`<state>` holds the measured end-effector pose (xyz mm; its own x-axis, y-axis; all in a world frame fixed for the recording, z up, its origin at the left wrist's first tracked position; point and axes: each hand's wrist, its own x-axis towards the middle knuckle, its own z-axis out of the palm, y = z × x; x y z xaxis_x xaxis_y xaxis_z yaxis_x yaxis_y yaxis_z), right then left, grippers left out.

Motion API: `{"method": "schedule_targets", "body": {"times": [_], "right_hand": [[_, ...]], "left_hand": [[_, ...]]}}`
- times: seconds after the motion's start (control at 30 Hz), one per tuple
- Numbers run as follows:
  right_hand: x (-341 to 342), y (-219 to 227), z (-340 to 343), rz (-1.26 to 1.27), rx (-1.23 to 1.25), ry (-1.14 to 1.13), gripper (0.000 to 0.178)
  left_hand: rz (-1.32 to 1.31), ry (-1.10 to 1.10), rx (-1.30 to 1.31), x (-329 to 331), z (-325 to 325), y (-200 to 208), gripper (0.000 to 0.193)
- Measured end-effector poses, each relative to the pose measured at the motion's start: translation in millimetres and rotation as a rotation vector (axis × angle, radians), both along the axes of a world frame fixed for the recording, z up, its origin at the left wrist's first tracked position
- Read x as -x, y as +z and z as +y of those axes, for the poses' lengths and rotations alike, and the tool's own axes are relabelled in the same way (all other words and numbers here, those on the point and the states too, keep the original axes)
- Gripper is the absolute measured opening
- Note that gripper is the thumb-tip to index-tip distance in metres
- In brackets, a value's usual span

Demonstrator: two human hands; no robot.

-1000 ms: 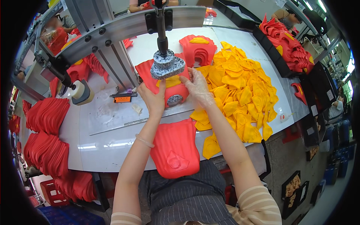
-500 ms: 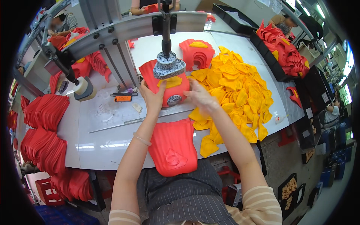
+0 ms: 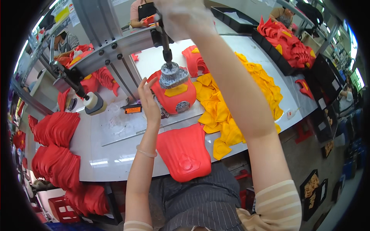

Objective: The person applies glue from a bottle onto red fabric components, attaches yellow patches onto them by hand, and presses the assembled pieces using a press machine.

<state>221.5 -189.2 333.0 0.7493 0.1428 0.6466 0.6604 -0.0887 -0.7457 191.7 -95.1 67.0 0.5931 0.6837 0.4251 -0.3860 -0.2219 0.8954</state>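
Observation:
Fingers stretched upward, my left hand (image 3: 149, 101) stands at the left edge of a red molded piece (image 3: 175, 102) with a yellow patch (image 3: 176, 90) on it. Through an opening in that piece, a speckled grey form (image 3: 182, 106) shows. Just above the yellow patch is a speckled pad (image 3: 172, 76) on the end of a vertical rod (image 3: 167, 52). My right hand (image 3: 187, 17) is raised at the rod's top, blurred and cut off by the picture's edge, so its grip is hidden. Nearest me, another red piece (image 3: 184, 154) hangs over the table edge.
A heap of yellow pieces (image 3: 219, 109) lies to the right. Stacks of red pieces (image 3: 58, 133) stand at the left. A metal frame (image 3: 115, 48) with a second pad (image 3: 94, 104) spans the table. A black crate (image 3: 266, 50) of red pieces is far right. Other people work beyond.
My right hand has gone from the red piece's right side up to the rod's top. My left hand's fingers have straightened beside the piece. The view has shifted slightly.

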Motion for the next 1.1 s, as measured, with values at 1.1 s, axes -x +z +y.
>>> {"method": "schedule_targets", "body": {"times": [1.1], "right_hand": [[-66.8,-314.7,-351.7,0.009,0.114,-0.921,0.049]], "left_hand": [[0.511,-0.176,-0.595,229.4,-116.2,-38.5,0.056]]}}
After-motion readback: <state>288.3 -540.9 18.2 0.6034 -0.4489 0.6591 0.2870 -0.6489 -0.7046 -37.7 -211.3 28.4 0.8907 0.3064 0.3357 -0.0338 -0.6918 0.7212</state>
